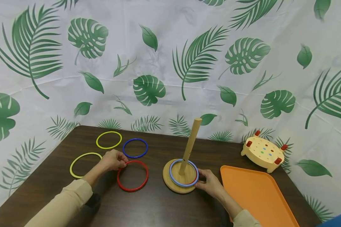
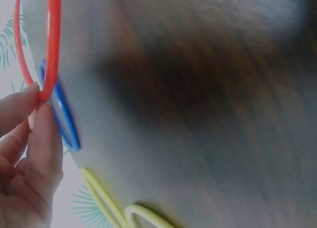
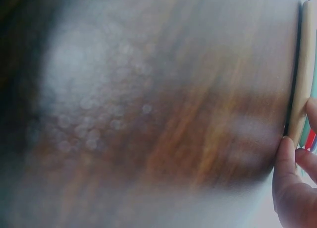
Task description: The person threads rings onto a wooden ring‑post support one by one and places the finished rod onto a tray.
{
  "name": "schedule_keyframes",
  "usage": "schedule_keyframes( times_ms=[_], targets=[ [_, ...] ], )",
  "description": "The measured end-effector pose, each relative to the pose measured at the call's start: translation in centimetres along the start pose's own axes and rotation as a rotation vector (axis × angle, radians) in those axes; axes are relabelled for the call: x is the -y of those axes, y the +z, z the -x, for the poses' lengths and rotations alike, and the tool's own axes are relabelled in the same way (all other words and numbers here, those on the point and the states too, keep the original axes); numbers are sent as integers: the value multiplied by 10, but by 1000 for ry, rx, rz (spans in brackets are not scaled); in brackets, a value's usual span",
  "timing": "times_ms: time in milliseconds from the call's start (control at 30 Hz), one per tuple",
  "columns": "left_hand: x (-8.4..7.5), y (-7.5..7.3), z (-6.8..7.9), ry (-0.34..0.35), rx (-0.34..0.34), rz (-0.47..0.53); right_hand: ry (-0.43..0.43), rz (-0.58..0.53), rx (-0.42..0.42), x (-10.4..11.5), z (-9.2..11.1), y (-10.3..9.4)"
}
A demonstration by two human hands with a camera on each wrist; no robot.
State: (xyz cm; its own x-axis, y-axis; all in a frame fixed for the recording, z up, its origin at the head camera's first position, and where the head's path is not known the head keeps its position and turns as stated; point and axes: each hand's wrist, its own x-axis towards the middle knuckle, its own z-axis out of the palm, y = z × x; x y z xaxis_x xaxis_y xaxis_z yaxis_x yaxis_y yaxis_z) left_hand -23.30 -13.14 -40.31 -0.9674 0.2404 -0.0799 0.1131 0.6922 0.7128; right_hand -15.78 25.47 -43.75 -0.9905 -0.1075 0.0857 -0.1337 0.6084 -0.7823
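Note:
My left hand (image 1: pixel 113 160) pinches a red ring (image 1: pixel 132 190) between thumb and fingertips at its upper left edge. In the left wrist view that ring (image 2: pixel 53 39) stands raised from the fingertips. A round wooden base (image 1: pixel 167 180) carries an upright wooden peg (image 1: pixel 191 143). Around the peg, over the base, are a light blue ring (image 1: pixel 184 185) and another red ring, mostly hidden under it. My right hand (image 1: pixel 209 183) grips the right edge of the base, with the fingers (image 3: pixel 285 148) at its rim in the right wrist view.
A blue ring (image 1: pixel 135 157) and two yellow rings (image 1: pixel 109 148) (image 1: pixel 71 167) lie on the dark wooden table (image 1: pixel 156 205) at left. To the right are an orange tray (image 1: pixel 253 195) and an upturned cream stool-like piece (image 1: pixel 262 154) with red feet. A leaf-patterned cloth (image 1: pixel 159 66) hangs behind.

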Motion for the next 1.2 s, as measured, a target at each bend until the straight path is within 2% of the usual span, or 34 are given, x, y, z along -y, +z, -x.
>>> schedule_keyframes(
  times_ms=[333, 567, 700, 1000, 1200],
  targets=[
    [-15, -4, -5, 22, 12, 89, -58, 31, 20, -1, 1, -3],
    [-30, -7, -6, 22, 45, 257, -70, 34, 23, -1, 0, -2],
    [-41, -11, -7, 55, 52, 336, -72, 35, 21, -1, 1, -3],
    [-66, -17, -6, 100, 70, 417, -71, 41, 20, -1, 3, -3],
    [-80, -20, -6, 123, 43, 429, -45, 41, 11, -1, 1, -2]
  ],
)
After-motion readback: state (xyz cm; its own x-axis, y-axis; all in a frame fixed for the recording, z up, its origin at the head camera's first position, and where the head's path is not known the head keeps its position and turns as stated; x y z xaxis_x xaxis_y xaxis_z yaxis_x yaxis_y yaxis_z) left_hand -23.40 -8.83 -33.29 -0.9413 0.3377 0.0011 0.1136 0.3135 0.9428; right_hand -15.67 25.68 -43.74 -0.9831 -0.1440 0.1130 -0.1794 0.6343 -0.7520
